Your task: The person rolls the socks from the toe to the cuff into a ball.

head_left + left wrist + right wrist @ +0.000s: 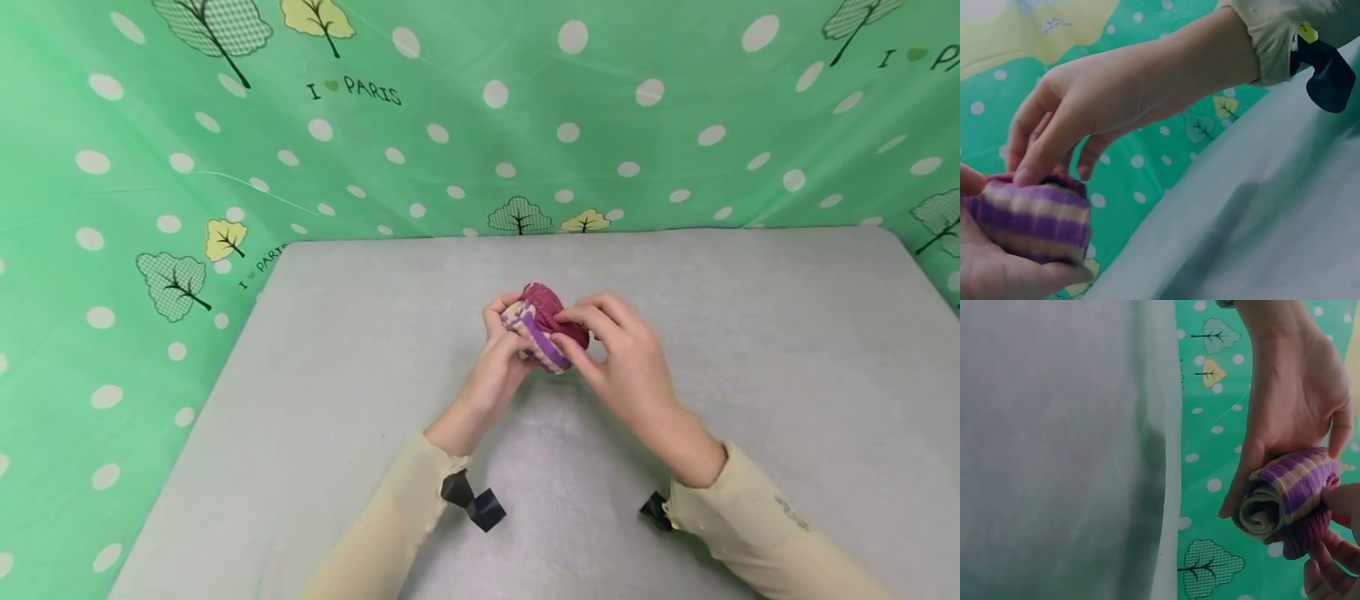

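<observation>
A rolled-up sock bundle (550, 350), striped purple and cream with a maroon section (543, 298), is held up over the table. My left hand (489, 367) grips the striped roll from the left, its thumb along the near side. With thumb and fingertips, my right hand (633, 362) pinches the maroon fabric on the other side. In the right wrist view, the spiral end of the sock roll (1260, 515) faces the camera, and maroon ribbing (1307, 537) bulges below the stripes. The left wrist view shows the right fingers reaching down onto the roll's top edge (1038, 206).
The grey tabletop (337, 358) spreads beneath both hands. Behind it and at its left hangs a green sheet (450, 108) with white dots and printed trees. Black straps (486, 510) dangle from the sleeve cuffs.
</observation>
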Available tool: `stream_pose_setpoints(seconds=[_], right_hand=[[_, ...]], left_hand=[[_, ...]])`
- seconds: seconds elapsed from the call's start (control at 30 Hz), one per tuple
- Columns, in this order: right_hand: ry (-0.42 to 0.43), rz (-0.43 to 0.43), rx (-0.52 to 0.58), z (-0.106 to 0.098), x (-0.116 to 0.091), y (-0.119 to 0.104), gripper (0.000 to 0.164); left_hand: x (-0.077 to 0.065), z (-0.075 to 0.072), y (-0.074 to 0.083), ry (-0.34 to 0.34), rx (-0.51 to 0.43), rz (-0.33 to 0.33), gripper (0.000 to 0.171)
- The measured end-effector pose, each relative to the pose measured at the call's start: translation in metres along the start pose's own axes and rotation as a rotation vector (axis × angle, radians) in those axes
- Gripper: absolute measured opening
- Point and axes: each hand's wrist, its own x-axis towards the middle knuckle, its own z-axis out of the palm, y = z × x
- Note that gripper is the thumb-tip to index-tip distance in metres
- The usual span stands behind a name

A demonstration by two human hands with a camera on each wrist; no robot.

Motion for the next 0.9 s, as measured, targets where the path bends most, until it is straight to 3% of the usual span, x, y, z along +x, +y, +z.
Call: stream_pose_setpoints(seconds=[0.13, 0.23, 0.43, 0.63, 0.77, 0.9], right_hand=[[0.020, 0.036, 0.040, 0.001, -0.002, 0.006, 0.017], [0.021, 0.108, 0.148, 0.000, -0.004, 0.010, 0.013], [0.004, 0.315, 0.362, -0.001, -0.008, 0.016, 0.005], [-0.058, 0.445, 0.530, -0.005, -0.007, 0.017, 0.008], [-0.116, 0.479, 0.662, -0.008, -0.005, 0.019, 0.006], [-0.148, 0.430, 0.759, -0.008, -0.006, 0.020, 0.004]], left_hand=[[-0.002, -0.007, -0.002, -0.058, 0.066, 0.009, 0.054], [-0.002, -0.012, -0.004, -0.077, 0.149, 0.046, 0.060], [0.002, -0.019, -0.007, -0.063, 0.304, 0.135, 0.062], [0.004, -0.021, -0.007, -0.035, 0.369, 0.201, 0.055], [0.005, -0.022, -0.008, 0.011, 0.415, 0.206, 0.051], [0.006, -0.020, -0.010, 0.059, 0.426, 0.204, 0.048]])
